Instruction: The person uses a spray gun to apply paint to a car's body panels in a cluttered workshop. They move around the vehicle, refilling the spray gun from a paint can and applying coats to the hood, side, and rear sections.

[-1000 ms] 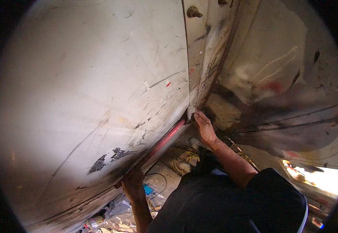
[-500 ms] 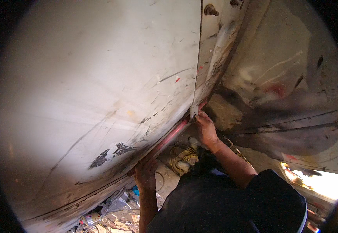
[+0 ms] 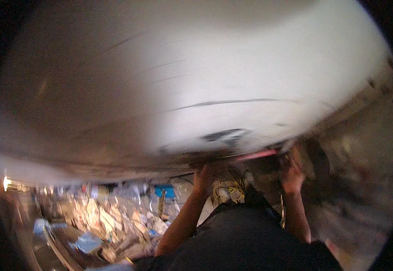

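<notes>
A large white, scuffed panel [image 3: 250,81] with dark scratches and a patch of chipped paint fills the upper view. Along its lower edge runs a pinkish-red strip [image 3: 258,155], smeared by motion. My left hand [image 3: 201,179] reaches up to this edge, left of the strip's bright part; its fingertips are lost in shadow. At the strip's right end, my right hand [image 3: 292,174] is raised beside the panel's lower corner. Its fingers are blurred, so whether they grip the light-coloured piece [image 3: 287,145] there does not show.
Yellow coiled cable [image 3: 229,192] lies on the ground beneath, between my forearms. Crumpled paper and scraps [image 3: 110,217] cover the lower left, with a bright blue item [image 3: 164,191] behind. A stained, darker surface [image 3: 354,180] stands at the right.
The view has swung left and blurred, bringing the littered ground into sight. The panel's lower edge now runs more level. Both hands remain near that edge.
</notes>
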The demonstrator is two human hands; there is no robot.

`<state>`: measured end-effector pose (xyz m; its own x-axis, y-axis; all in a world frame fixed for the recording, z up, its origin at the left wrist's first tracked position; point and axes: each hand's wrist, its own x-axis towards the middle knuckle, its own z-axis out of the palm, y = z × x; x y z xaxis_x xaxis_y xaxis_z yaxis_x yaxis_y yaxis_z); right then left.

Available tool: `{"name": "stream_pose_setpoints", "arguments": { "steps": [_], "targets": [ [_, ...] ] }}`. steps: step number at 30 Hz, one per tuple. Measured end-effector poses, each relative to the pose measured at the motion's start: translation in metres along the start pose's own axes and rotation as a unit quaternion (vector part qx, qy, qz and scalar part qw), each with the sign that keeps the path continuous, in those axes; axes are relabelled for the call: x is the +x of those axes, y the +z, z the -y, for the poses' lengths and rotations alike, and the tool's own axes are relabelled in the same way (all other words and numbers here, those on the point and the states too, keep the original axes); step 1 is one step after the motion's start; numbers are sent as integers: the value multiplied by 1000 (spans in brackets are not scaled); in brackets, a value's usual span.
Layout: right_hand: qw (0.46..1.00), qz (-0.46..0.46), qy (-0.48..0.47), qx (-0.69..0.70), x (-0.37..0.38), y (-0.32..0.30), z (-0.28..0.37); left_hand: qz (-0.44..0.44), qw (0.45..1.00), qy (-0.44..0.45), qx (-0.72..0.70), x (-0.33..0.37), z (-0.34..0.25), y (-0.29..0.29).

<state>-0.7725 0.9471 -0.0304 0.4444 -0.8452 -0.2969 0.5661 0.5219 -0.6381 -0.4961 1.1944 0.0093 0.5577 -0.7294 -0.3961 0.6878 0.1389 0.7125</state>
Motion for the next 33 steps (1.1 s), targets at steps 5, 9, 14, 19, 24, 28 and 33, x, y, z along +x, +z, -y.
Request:
{"name": "stream_pose_setpoints", "arguments": {
  "steps": [5,9,14,19,24,28,33],
  "targets": [
    [946,-50,171,-271,-27,-126,-52,-2,991,-18,136,-42,-5,-15],
    [709,30,284,-645,-26,-221,-98,-103,959,-20,263,-101,36,-102],
    [366,254,233,-864,23,-206,-133,-356,931,17,-79,-239,154,-235],
    [58,492,58,-867,93,-153,-201,-536,809,15,-241,-398,211,-317],
    [362,399,129,-833,49,-35,-325,-702,670,42,-237,-482,248,-343],
    [502,385,198,-749,-39,73,-403,-694,655,93,-284,-485,255,-359],
    [538,397,361,-650,-91,162,-507,-665,648,131,-347,-465,236,-385]
  ]
}}
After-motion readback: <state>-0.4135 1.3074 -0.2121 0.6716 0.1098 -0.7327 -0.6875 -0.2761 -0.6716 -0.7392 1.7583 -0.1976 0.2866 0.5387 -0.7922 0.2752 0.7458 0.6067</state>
